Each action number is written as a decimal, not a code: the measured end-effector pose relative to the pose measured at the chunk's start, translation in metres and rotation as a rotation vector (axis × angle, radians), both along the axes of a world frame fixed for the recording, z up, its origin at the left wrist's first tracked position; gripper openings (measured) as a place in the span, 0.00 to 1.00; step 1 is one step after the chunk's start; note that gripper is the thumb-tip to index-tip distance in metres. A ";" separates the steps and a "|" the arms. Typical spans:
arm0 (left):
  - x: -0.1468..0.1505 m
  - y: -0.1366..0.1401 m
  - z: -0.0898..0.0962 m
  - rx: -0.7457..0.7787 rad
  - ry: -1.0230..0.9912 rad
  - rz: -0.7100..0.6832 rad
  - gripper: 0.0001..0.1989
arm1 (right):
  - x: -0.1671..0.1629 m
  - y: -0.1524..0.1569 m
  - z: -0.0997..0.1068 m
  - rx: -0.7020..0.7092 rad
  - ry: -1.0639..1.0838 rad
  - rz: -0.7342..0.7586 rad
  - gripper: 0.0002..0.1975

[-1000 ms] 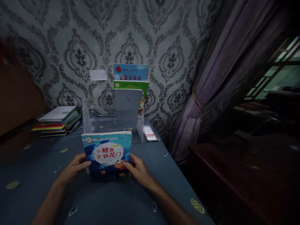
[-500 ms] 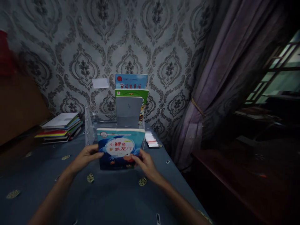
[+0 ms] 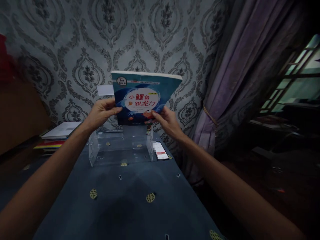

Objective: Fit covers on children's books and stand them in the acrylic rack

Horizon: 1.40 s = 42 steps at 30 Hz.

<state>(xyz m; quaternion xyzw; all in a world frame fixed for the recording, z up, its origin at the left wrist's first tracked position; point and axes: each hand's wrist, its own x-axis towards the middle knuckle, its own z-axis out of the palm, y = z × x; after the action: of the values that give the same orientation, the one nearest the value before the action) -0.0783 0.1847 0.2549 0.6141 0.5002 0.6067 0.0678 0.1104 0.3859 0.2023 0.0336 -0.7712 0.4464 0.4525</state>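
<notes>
Both hands grip a blue picture book (image 3: 140,100) with a white oval and red title characters on its cover. My left hand (image 3: 103,113) pinches its left edge, thumb on the front. On the lower right edge, my right hand (image 3: 168,120) holds it with the thumb over the cover. The book is raised above a clear acrylic rack (image 3: 121,155), its front facing me and its top edge tilted. Behind and below it shows part of a grey-backed book (image 3: 135,130) standing in the rack; the book in my hands hides the rest.
A stack of books (image 3: 60,131) lies on the left of the dark patterned tablecloth (image 3: 120,206). To the rack's right is a phone (image 3: 160,150) with a lit screen. A purple curtain (image 3: 207,123) hangs at the right; patterned wallpaper (image 3: 87,70) covers the back wall.
Both hands have lifted the blue book up and forward, from in front of the rack to above it. It now covers the standing books, and the rack's front is uncovered.
</notes>
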 end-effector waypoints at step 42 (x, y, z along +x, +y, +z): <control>-0.032 0.037 -0.037 -0.046 0.009 0.049 0.16 | -0.026 0.050 -0.027 0.043 -0.105 0.052 0.27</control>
<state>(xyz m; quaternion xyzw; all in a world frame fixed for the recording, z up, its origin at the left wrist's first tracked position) -0.1099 0.2222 0.2182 0.6025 0.5293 0.5938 0.0649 0.0848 0.4358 0.1757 0.0399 -0.8022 0.4424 0.3990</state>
